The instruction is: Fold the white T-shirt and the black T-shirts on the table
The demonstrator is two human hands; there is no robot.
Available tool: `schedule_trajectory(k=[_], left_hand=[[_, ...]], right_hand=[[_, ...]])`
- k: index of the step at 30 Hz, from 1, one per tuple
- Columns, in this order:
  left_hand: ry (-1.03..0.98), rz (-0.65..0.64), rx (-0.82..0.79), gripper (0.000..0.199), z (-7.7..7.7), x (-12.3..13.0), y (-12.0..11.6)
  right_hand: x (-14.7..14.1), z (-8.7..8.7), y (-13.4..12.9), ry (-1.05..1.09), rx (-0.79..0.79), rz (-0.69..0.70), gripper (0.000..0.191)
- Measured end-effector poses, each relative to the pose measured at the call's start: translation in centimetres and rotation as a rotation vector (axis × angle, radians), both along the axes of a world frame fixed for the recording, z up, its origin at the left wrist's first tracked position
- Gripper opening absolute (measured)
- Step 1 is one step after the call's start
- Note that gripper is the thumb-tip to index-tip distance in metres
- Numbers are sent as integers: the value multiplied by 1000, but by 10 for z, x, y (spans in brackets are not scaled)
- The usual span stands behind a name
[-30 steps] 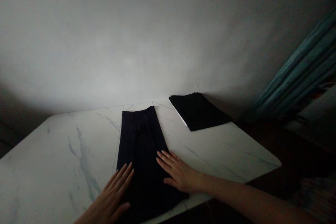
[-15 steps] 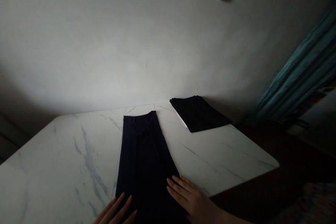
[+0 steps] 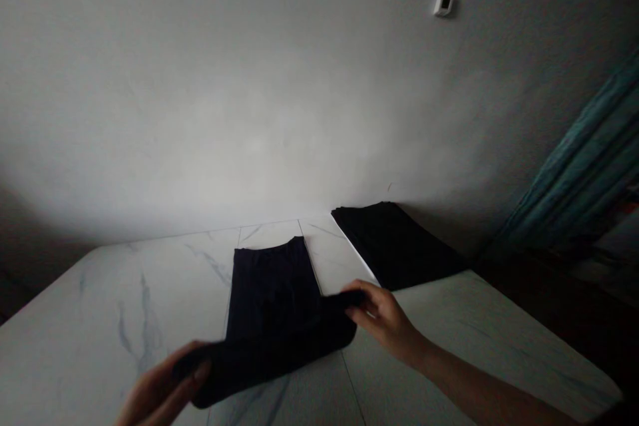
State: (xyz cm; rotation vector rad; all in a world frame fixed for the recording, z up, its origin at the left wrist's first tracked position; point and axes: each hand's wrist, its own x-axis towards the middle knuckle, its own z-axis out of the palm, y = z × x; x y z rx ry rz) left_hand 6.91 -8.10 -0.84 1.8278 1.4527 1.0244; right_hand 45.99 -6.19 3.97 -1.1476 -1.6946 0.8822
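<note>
A pair of dark navy pants lies lengthwise on the white marbled table, its waistband end toward the wall. The near end is lifted and doubled back over the rest, making a raised fold across the front. My left hand pinches the left corner of that folded end between thumb and fingers. On the other side, my right hand grips the right corner, fingers above and thumb below. Both hands are closed on the cloth.
A stack of folded black cloth rests at the table's back right, close to the pale wall. A small white device is mounted on the wall. A teal curtain hangs at the right, beyond the table edge.
Both hands went from lying flat on the pants to gripping the near end, which is now raised and folded toward the wall. The view has shifted slightly.
</note>
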Motion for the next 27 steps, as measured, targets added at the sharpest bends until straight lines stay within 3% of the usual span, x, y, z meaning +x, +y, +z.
schedule_trajectory(k=[3, 5, 8, 10, 13, 15, 21, 27], left_hand=[[-166, 172, -59, 56, 35, 27, 78], [-115, 261, -87, 52, 42, 50, 134], [188, 378, -111, 37, 27, 75, 201], [301, 422, -136, 30, 7, 82, 224], [403, 443, -154, 30, -19, 86, 229], [519, 453, -141, 32, -27, 87, 224], [711, 488, -88, 37, -32, 77, 223], [861, 552, 263, 45, -30, 82, 211]], right_hand=[[-29, 3, 88, 90, 82, -121, 28], [-50, -8, 145, -64, 65, -260, 23], [-76, -35, 206, -387, -79, -446, 17], [-88, -55, 227, -481, -152, -490, 18], [-96, -77, 237, -548, -183, -518, 23], [-96, -84, 236, -583, -177, -521, 25], [-88, -84, 231, -784, -124, -546, 29], [-96, -67, 210, -885, -51, -586, 46]])
